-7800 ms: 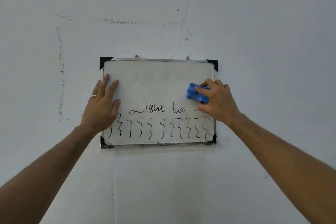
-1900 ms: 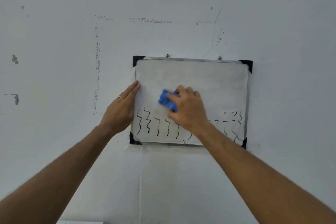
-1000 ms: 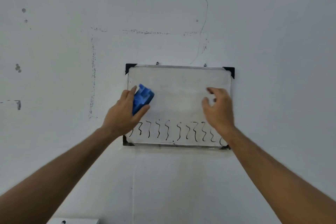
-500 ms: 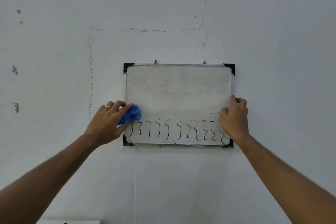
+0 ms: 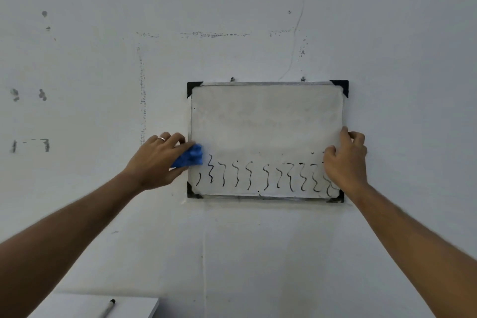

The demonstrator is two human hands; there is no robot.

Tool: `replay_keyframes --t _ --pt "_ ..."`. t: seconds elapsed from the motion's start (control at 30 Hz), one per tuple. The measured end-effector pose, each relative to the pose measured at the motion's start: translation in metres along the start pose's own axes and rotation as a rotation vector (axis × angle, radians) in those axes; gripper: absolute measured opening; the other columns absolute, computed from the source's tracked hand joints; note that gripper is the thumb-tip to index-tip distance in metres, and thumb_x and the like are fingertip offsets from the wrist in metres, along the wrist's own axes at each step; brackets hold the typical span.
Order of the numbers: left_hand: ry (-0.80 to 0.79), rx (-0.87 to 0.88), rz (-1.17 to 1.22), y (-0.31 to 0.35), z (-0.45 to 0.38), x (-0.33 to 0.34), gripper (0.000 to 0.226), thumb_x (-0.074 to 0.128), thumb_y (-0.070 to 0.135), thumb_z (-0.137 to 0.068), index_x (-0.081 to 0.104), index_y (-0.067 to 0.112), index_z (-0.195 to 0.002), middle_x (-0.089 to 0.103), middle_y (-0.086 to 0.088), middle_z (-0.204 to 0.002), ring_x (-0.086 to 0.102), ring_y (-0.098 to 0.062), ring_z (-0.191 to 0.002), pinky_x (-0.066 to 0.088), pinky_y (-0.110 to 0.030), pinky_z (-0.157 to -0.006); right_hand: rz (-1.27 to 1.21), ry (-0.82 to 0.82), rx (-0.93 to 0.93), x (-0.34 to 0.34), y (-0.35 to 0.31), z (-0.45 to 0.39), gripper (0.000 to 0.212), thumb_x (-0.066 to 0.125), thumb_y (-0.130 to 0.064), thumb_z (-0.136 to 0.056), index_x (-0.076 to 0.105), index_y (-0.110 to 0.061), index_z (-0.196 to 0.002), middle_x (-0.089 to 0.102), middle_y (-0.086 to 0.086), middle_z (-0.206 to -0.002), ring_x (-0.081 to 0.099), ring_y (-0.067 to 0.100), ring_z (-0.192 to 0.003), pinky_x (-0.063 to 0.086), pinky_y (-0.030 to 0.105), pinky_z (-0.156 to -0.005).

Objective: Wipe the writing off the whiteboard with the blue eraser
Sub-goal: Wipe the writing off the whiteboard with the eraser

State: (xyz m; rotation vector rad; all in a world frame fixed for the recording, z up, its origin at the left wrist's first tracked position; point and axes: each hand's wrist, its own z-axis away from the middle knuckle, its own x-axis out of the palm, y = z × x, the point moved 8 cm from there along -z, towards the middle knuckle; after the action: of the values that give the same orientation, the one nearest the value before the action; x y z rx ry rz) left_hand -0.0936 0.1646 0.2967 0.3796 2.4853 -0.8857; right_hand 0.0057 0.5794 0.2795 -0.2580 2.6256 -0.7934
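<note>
A small whiteboard (image 5: pixel 267 121) with black corner caps hangs on the wall. Its upper part is wiped to a grey smear. A row of black squiggles (image 5: pixel 258 174) runs along its lower part. My left hand (image 5: pixel 157 160), with a ring on one finger, grips the blue eraser (image 5: pixel 191 159) at the board's left edge, level with the top of the squiggles. My right hand (image 5: pixel 344 160) grasps the board's right edge, thumb on the front, and covers the last squiggles at the right.
The white wall (image 5: pixel 232 8) carries dark scuffs and a thin crack above the board. At the bottom left a white surface (image 5: pixel 64 308) holds a black-capped marker (image 5: pixel 107 308).
The eraser has passed from my right hand to my left. My right hand went to the board's right edge and holds it. The written words above the squiggles are gone.
</note>
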Motion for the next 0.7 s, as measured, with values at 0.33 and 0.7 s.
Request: replay_keyframes --t 0.33,0.7 --pt "-0.006 0.015 0.027 0.019 0.016 0.019 0.062 0.067 0.044 -0.085 0.050 0.020 -0.139 0.059 -0.004 -0.115 0.057 -0.028 -0.088 0.051 -0.039 -0.074 0.001 -0.001 0.011 0.001 0.001 -0.001 0.059 0.043 -0.018 -0.098 0.026 -0.008 -0.154 0.028 0.010 -0.148 0.035 0.036 -0.128 0.044 0.045 -0.094" --pt "-0.033 0.306 -0.059 0.048 0.031 0.034 0.064 0.073 0.042 -0.079 0.056 0.018 -0.136 0.060 -0.003 -0.114 0.060 -0.026 -0.088 0.052 -0.037 -0.072 0.012 -0.001 0.018 0.003 -0.001 0.000 0.060 0.044 -0.019 -0.097 0.026 -0.008 -0.153 0.028 0.011 -0.147 0.035 0.036 -0.127 0.045 0.047 -0.094"
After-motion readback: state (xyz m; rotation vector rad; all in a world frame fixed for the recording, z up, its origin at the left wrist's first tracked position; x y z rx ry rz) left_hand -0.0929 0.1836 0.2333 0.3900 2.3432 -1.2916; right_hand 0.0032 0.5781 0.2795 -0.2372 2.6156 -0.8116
